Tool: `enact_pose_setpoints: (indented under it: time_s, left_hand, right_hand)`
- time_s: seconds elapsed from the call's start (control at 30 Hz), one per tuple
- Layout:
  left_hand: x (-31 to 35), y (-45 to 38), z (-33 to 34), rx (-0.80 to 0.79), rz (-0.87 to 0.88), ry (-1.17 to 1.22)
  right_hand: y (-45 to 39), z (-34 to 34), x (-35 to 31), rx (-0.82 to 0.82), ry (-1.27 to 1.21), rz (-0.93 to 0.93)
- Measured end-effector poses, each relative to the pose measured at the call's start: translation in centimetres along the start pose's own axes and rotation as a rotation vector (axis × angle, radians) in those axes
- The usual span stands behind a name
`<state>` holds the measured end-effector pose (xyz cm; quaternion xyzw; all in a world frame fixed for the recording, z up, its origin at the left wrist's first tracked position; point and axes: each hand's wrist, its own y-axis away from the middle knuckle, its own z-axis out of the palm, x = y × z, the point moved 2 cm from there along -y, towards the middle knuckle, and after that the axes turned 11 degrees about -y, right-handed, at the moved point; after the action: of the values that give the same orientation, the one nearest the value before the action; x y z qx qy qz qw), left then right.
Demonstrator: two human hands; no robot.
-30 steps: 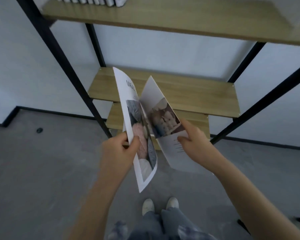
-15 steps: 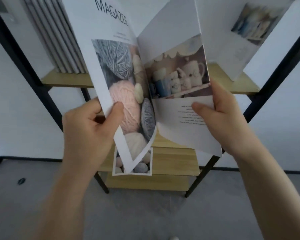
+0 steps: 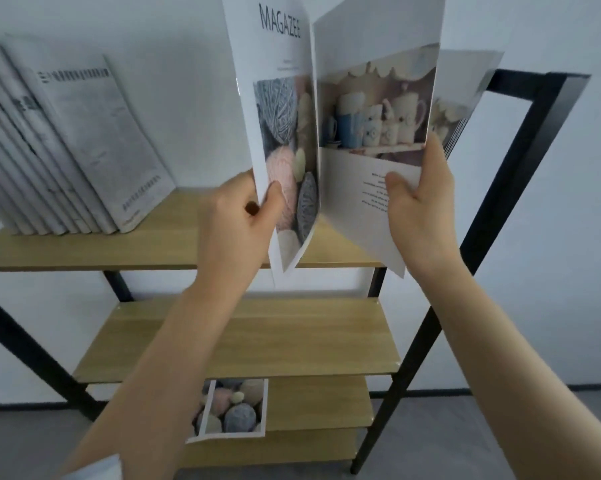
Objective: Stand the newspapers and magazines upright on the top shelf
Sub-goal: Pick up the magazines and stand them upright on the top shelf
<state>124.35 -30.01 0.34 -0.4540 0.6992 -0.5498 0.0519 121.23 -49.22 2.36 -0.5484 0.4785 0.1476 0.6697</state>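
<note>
I hold two magazines upright over the right half of the top shelf. My left hand grips the yarn-cover magazine by its lower left edge. My right hand grips the teapot-cover magazine by its lower right edge. Behind it further magazines stand at the shelf's right end, partly hidden. Their bottom edges hang at about the shelf's front edge; contact with the board is hidden. Several grey newspapers stand leaning at the shelf's left end.
The black metal frame post rises just right of my right hand. A bare wooden middle shelf lies below. Another yarn-cover magazine lies flat on a lower shelf. A white wall is behind the rack.
Both hands have lifted the two magazines from waist height up to the top shelf, and my view has risen with them. The newspapers have come fully into view at left.
</note>
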Motion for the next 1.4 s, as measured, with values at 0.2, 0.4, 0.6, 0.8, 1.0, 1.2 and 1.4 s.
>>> enact_pose_setpoints:
  time_s: [0.2,0.4,0.6,0.8,1.0,1.2,1.4]
  left_hand:
    - [-0.4,-0.3,8.2,0.059,-0.012,-0.1]
    - [-0.4,-0.3,12.5,0.068,-0.01,-0.146]
    - [0.7,-1.5,15.2,0.046,-0.012,-0.152]
    - [1.6,-1.9,16.8,0.008,0.038,-0.159]
    - [2.2,-2.4,17.6,-0.016,0.069,-0.143]
    - [2.0,-3.1,18.6,-0.167,0.026,-0.168]
    - [2.0,-3.5,20.3,-0.522,0.01,-0.117]
  right_hand:
    - [-2.7,-1.9,5.8,0.147,-0.032,0.09]
    - [-3.5,-3.6,9.7,0.287,-0.016,0.145]
    - [-4.4,-4.0,12.5,0.384,0.013,0.13]
    - [-6.7,-2.3,13.5,0.408,-0.044,0.114]
    - [-9.0,-2.0,15.2,0.483,-0.125,0.183]
    - [-9.7,-3.1,15.9,0.361,-0.069,0.249]
    - [-9.7,-4.6,14.8,0.174,-0.159,0.284]
